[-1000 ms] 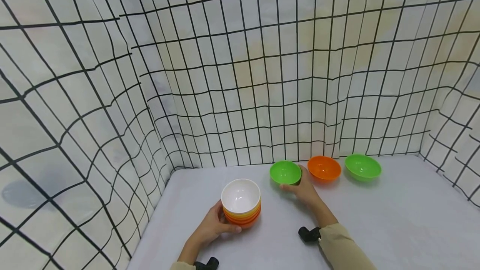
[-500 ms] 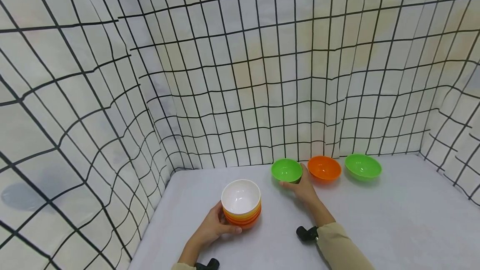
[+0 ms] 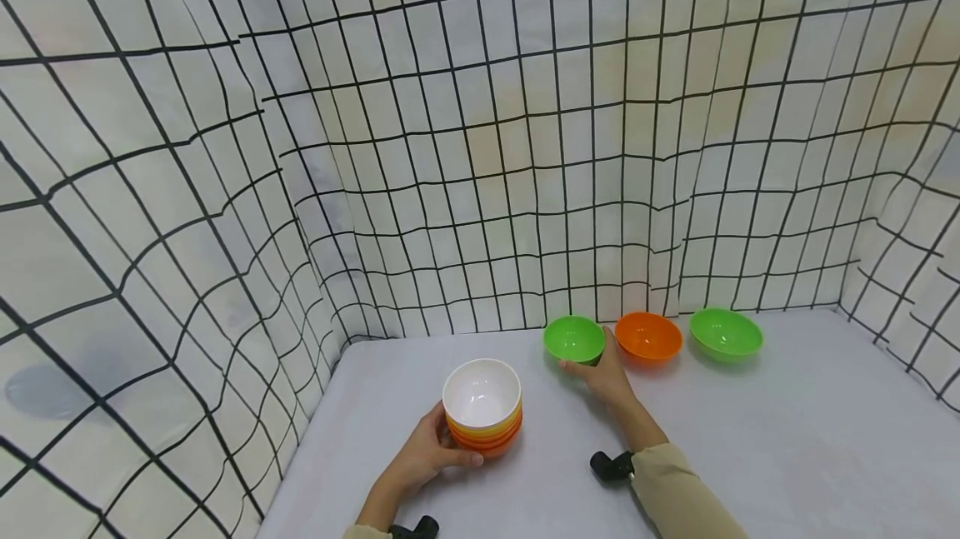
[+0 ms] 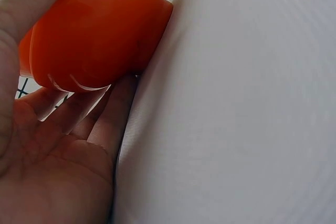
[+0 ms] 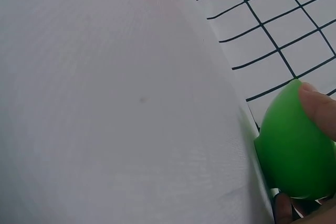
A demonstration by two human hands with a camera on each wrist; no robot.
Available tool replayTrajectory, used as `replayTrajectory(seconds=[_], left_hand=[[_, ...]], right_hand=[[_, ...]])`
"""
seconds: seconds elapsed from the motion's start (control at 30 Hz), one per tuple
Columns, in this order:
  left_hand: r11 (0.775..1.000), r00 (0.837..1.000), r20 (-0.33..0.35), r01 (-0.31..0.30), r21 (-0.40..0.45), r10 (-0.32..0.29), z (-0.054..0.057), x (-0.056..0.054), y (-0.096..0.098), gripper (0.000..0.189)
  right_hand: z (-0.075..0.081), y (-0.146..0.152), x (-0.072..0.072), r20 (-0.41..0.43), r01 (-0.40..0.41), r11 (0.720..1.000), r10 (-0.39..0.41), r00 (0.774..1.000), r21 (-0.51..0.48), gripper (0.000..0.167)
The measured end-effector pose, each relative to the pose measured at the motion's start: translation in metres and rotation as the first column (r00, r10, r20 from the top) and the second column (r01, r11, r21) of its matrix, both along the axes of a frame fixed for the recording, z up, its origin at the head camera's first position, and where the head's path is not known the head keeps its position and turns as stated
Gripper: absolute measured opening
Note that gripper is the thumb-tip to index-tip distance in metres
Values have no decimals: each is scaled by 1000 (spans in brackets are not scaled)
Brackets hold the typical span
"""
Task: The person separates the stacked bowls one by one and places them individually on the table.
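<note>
My left hand holds a stack of nested bowls on the white table, its thumb along the front and fingers round the left side. A white bowl tops the stack, with yellow and orange ones below. In the left wrist view the fingers curve round the lowest orange bowl, close to the cloth. Farther back, my right hand grips a small green bowl by its right side, thumb in front. The right wrist view shows that green bowl upright at the cloth, the thumb pressing its wall.
Right of my right hand stand an orange bowl and a wider green bowl, both near the back edge of the table. A white sheet wall with black grid lines rises behind and at both sides.
The green bowl in my right hand has shifted slightly back and to the right, the hand moving with it. My left hand and the stack stay in place.
</note>
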State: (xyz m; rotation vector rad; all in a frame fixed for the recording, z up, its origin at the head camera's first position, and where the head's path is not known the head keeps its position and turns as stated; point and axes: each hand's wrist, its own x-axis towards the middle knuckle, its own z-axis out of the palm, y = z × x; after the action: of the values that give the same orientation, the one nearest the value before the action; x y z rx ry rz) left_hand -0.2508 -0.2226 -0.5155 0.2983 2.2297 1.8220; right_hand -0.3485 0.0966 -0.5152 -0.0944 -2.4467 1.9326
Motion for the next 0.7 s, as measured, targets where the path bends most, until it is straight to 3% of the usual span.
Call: replayTrajectory(seconds=[0.7], left_hand=[[1000, 1000, 3, -11, -18, 11, -1, -1, 0, 106]], right_hand=[[-4, 0, -1, -26, 3, 999, -4, 1000, -40, 110]])
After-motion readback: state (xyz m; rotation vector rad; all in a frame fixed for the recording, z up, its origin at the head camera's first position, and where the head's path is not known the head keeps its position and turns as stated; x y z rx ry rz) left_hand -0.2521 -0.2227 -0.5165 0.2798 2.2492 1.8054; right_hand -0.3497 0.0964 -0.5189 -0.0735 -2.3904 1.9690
